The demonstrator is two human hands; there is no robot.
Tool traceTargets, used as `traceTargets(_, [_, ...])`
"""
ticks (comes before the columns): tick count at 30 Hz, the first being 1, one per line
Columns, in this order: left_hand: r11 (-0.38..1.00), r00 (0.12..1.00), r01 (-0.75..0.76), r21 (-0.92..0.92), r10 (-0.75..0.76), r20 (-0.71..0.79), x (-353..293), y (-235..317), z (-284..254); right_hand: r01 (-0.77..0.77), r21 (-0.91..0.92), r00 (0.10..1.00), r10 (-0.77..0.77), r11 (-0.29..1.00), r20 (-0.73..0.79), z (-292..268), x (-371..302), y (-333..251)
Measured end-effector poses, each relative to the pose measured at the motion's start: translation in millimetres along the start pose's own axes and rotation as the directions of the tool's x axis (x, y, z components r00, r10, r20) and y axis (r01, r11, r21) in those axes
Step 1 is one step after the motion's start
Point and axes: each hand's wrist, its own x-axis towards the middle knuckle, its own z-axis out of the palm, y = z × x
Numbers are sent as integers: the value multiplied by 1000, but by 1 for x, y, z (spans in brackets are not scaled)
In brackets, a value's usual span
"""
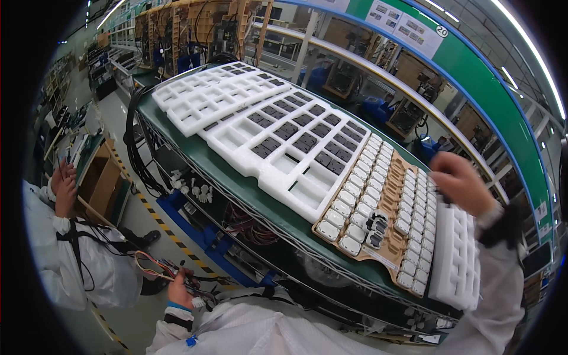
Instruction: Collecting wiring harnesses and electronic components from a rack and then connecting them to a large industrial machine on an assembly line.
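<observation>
My left hand (179,290), low beside my body, is closed around a bundle of wires (155,261) with orange, red and dark strands. Over the far right end of the bench, my right hand (460,180) has curled fingers and is a little blurred; anything in its grip is hidden. Under and left of it lies a brown tray (387,201) with rows of white rounded square parts (345,198). A black-and-grey piece (376,229) sits on this tray. Nearest to my right wrist is a white foam tray (454,254) with pockets.
White foam trays (275,180) holding black square parts (305,142) cover the bench's middle and left. Dark cables (133,130) hang at its left end. A co-worker's hands (64,186) are at the left, near a cardboard box (102,183). A railed line (378,68) runs behind.
</observation>
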Motion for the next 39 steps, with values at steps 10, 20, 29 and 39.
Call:
traceTargets(10, [990, 998, 64, -127, -64, 6, -15, 13, -35, 112, -220, 966, -54, 969, 252, 87, 58, -48])
traceTargets(20, [993, 992, 118, -25, -117, 41, 15, 38, -56, 562, -78, 813, -533, 823, 234, 166, 145, -136])
traceTargets(29, [980, 979, 197, 17, -198, 50, 27, 48, -75, 582, -193, 753, -433, 790, 496, 162, 162, -157])
traceTargets(39, [966, 963, 248, 68, -254, 94, 24, 34, -72, 734, -325, 642, -454, 596, 618, 161, 173, -167])
